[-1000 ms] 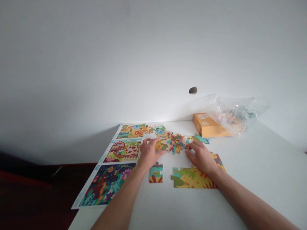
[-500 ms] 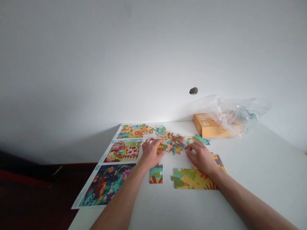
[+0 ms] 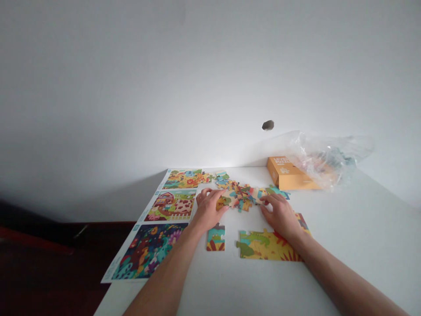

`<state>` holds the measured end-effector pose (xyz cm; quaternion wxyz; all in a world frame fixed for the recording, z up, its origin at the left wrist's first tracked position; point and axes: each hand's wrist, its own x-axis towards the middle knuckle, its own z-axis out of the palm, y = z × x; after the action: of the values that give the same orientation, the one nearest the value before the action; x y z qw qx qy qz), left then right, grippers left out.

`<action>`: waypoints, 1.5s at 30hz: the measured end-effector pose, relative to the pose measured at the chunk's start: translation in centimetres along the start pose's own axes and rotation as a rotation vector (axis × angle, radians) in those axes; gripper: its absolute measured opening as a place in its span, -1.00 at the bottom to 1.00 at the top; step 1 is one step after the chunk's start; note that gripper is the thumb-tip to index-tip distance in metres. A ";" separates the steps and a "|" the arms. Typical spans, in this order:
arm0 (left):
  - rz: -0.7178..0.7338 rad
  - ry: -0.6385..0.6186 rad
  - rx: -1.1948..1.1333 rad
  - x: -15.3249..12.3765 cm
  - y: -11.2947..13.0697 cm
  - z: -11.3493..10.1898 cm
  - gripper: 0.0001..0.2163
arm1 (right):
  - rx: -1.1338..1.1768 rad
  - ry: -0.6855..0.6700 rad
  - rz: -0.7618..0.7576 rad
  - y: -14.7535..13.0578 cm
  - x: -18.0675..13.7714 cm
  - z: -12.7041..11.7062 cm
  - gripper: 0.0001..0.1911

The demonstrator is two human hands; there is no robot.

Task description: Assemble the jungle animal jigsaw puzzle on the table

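Note:
My left hand (image 3: 210, 208) is at the left side of a heap of loose jigsaw pieces (image 3: 241, 193). Its thumb and fingers close around the edges of a yellow and brown puzzle piece (image 3: 222, 202). At the heap's right side, the fingertips of my right hand (image 3: 279, 215) pinch a pale, multicoloured puzzle piece (image 3: 256, 194). Below my right wrist lies a joined strip of puzzle (image 3: 259, 245) with a green crocodile on yellow, partly covered by that hand. A separate joined section (image 3: 215, 239) with a green animal lies below my left hand.
A sheet with three printed pictures (image 3: 169, 206) lies along the table's left edge. At the back right, an orange puzzle box (image 3: 289, 175) sits under a crumpled clear plastic bag (image 3: 329, 158). The white wall (image 3: 210, 87) behind has a hole (image 3: 268, 125).
My right hand has shifted slightly to the right, its fingertips still at the heap. My left hand has stayed nearly in place. The whole view has moved a little.

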<state>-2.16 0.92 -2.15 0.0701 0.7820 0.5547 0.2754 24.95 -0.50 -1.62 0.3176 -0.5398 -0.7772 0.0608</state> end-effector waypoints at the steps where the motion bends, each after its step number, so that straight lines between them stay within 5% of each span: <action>1: -0.002 -0.001 0.002 0.0 0.0 0.0 -0.55 | 0.000 -0.004 0.004 0.0 0.0 0.0 -0.84; 16: -0.001 -0.003 0.019 0.1 -0.2 0.2 -0.56 | 0.023 0.002 -0.023 0.2 0.0 0.1 -0.80; 24: -0.020 0.002 0.028 0.3 -0.3 0.3 -0.57 | -0.072 -0.041 -0.100 0.1 2.3 -1.9 -0.83; 31: -0.014 -0.009 0.024 0.1 0.2 -0.1 -0.59 | -0.199 0.071 -0.223 -1.1 2.2 0.3 -0.68; 40: 0.061 -0.034 0.043 0.0 0.5 0.2 -0.52 | -0.282 -0.014 -0.092 0.5 2.5 0.9 -0.46; 45: 0.033 -0.022 0.030 0.2 0.7 0.2 -0.61 | -0.260 -0.064 -0.051 1.2 2.5 1.0 -0.53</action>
<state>-1.48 0.88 -1.96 0.0597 0.7950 0.5450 0.2595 24.81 2.40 -1.91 0.2214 -0.5543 -0.8018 -0.0316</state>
